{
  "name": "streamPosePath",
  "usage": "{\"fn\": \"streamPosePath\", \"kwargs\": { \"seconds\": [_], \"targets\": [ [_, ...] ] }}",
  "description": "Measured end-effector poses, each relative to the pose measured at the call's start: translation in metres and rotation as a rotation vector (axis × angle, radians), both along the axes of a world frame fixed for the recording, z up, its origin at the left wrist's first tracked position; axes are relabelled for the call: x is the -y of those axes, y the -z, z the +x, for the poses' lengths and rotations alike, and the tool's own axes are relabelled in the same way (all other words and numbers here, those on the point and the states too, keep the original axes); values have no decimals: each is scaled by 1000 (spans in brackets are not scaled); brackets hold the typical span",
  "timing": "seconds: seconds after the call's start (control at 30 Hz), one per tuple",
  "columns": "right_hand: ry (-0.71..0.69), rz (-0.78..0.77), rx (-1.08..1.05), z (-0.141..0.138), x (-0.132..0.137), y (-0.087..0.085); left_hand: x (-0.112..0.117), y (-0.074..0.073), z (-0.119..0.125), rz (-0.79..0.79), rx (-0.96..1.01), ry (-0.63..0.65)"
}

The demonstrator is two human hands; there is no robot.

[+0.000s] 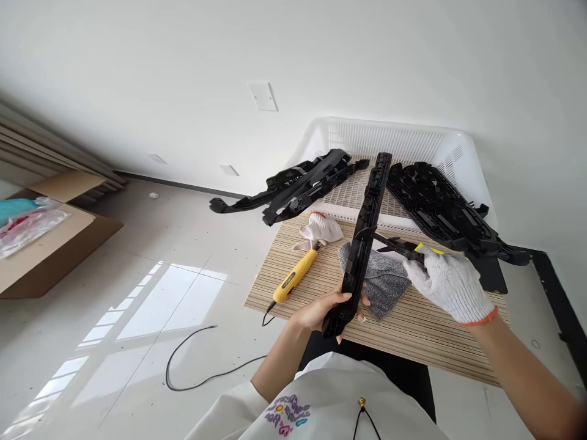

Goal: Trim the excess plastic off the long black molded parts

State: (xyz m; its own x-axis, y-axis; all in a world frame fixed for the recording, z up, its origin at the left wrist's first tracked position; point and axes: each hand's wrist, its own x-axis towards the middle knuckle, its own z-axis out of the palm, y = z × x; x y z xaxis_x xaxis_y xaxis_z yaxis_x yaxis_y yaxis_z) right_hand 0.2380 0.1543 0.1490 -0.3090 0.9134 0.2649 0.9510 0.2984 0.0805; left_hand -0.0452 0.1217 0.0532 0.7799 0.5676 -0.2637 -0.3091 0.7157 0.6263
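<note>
And there, at centre frame, the bare left hand (326,307) clasped the long black part (365,229) by its lower end, the gloved right hand (447,282) right of centre pinching a slim dark piece (395,245) against it, a hard push perhaps risking twisting that one-ended hold loose!

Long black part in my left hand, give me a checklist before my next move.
1. Long black part gripped near its lower end by the left hand: ok.
2. Left hand gloved: not ok, it is bare.
3. Right hand gloved: ok.
4. Yellow corded tool lying on the table, out of both hands: ok.
5. Yellow corded tool switched off: cannot tell.
6. Loose glove untouched by that tool's tip: cannot tell.
</note>
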Motion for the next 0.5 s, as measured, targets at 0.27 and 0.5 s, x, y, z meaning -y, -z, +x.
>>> {"fn": "streamPosePath", "kwargs": {
  "seconds": [0.27,0.5],
  "targets": [
    [-6,-39,12,-8,-10,12,-3,-24,-5,156,-28,78],
    [10,40,99,-5,-17,-3,1,-42,-18,225,-60,98]
  ]
}}
